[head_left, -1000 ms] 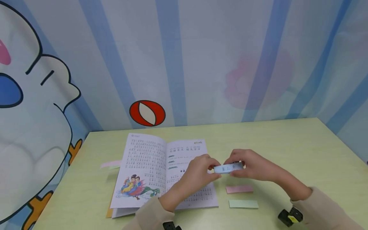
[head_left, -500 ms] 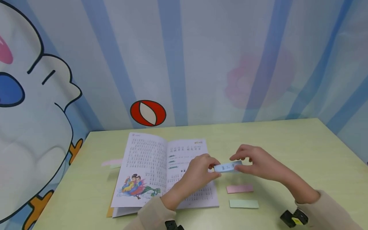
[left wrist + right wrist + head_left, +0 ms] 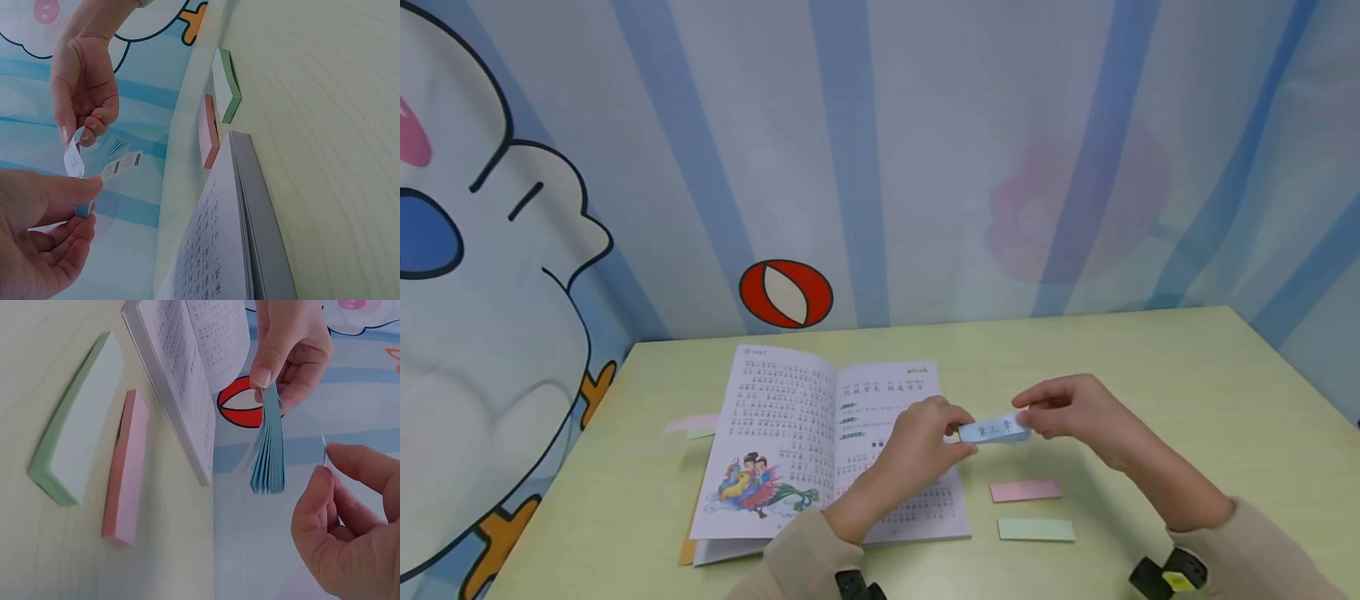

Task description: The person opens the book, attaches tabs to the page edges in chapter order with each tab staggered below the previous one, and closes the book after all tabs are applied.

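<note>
My left hand (image 3: 917, 446) pinches one end of a pale blue sticky note pad (image 3: 988, 430) between thumb and fingers, just above the book's right page. Handwritten characters mark its top sheet. In the right wrist view the pad's sheets (image 3: 269, 456) fan apart at the free end. Thumb and index finger of my right hand (image 3: 1078, 417) pinch the far end of the top sheet. That sheet (image 3: 74, 159) bends in a curl away from the pad in the left wrist view, its other end still at the left hand's grip.
An open book (image 3: 782, 442) lies on the table (image 3: 1150, 358) beneath the left forearm. Pink and pale green tabs (image 3: 692, 426) stick out from its left side. A pink sticky note pad (image 3: 1026, 492) and a green one (image 3: 1036, 530) lie right of the book.
My right hand lets go of the pad's end, lifts slightly up and right, then pinches the top sheet, which now rises off the pad. The left hand keeps its grip, nearly still.
</note>
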Demonstrator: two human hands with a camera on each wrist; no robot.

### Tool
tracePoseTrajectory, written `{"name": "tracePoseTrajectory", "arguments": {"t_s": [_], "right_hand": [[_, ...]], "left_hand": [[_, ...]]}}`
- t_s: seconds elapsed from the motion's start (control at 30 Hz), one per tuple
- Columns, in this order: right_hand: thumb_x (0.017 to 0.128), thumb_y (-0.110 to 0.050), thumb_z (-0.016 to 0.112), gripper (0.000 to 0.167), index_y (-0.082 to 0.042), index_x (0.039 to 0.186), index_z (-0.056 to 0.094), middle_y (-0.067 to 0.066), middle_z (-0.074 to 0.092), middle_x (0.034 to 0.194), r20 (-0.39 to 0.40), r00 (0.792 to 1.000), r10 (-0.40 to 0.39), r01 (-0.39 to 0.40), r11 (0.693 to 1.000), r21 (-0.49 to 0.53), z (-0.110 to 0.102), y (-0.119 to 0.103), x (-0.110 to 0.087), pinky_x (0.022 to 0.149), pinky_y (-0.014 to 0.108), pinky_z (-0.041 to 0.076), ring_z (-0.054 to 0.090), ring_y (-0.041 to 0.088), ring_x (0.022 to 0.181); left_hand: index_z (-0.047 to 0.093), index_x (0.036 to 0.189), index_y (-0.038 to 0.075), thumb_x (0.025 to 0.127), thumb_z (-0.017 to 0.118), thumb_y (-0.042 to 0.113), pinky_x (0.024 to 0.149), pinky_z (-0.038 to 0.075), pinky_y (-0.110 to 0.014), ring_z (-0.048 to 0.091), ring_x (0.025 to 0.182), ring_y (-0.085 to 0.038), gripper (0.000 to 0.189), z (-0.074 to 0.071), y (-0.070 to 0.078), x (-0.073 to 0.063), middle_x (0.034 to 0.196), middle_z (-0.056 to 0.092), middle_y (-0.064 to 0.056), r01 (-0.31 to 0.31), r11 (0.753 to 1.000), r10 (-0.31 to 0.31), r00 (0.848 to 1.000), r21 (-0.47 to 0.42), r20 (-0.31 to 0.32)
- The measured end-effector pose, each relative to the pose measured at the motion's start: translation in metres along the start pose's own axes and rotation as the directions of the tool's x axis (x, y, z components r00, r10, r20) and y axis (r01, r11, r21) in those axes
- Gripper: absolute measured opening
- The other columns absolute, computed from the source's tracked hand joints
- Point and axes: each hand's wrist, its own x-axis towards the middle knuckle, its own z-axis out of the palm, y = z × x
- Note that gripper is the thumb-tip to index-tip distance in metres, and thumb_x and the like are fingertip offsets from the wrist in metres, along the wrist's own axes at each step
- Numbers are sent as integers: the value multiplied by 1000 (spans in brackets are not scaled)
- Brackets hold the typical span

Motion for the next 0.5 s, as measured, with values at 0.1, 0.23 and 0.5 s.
{"name": "tracePoseTrajectory", "arguments": {"t_s": [0.1, 0.23, 0.5], "right_hand": [[86, -12, 67, 30, 5, 111, 63, 3, 63, 87, 31, 998, 53, -58, 983, 177, -2, 3, 0, 68, 28, 53, 57, 13, 69], [86, -9, 66, 13, -9, 98, 71, 2, 65, 81, 66, 993, 101, -119, 924, 363, -2, 5, 1, 64, 22, 53, 60, 9, 64], [85, -7, 67, 14, -4, 98, 71, 3, 67, 85, 6, 996, 90, -87, 940, 330, 1, 11, 4, 68, 25, 54, 66, 12, 72]], "left_hand": [[72, 95, 7, 77, 76, 14, 62, 39, -16, 46, 70, -5, 19, 0, 0, 1, 78, 55, 6, 2, 1000, -2, 1000, 1, -6], [72, 95, 7, 77, 76, 14, 62, 39, -15, 47, 69, -5, 20, 1, -1, 2, 78, 56, 6, 5, 1000, -5, 1000, 8, -14], [73, 95, 8, 76, 77, 15, 61, 37, -15, 44, 67, -4, 21, 3, 0, 4, 76, 55, 7, -1, 1000, 1, 1000, 27, -18]]}}
